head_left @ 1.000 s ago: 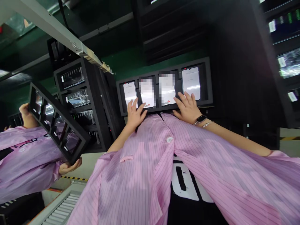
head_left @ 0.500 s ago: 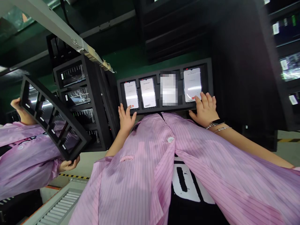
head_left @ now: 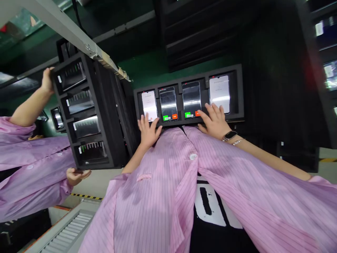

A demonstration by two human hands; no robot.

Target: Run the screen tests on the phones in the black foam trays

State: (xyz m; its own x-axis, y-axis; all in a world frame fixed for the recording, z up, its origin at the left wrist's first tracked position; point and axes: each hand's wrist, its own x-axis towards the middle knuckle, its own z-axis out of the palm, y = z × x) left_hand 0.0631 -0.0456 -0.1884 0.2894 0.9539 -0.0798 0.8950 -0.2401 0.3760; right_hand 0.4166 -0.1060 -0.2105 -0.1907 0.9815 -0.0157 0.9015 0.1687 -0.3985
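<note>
A black foam tray [head_left: 184, 80] holds four smartphones side by side in its slots. The two outer phones [head_left: 149, 105] [head_left: 219, 94] show white screens. The two inner phones [head_left: 168, 103] [head_left: 191, 99] show dark screens with green and orange marks low down. My left hand [head_left: 149, 131] is open, its fingertips at the lower edge of the leftmost phone. My right hand [head_left: 214, 122] is open, its fingers spread over the lower edges of the two right phones. Neither hand grips anything.
To the left, a co-worker's hands [head_left: 46, 80] [head_left: 77, 175] hold a second black foam tray [head_left: 79, 112] with phones in it, beside a black rack [head_left: 123, 116]. A grey overhead beam [head_left: 65, 24] crosses the upper left. Another rack of phones [head_left: 326, 73] stands far right.
The two inner phones' screens have gone from bright to dark with coloured marks. My right hand has moved left across the tray. The co-worker's tray has swung upright against the rack.
</note>
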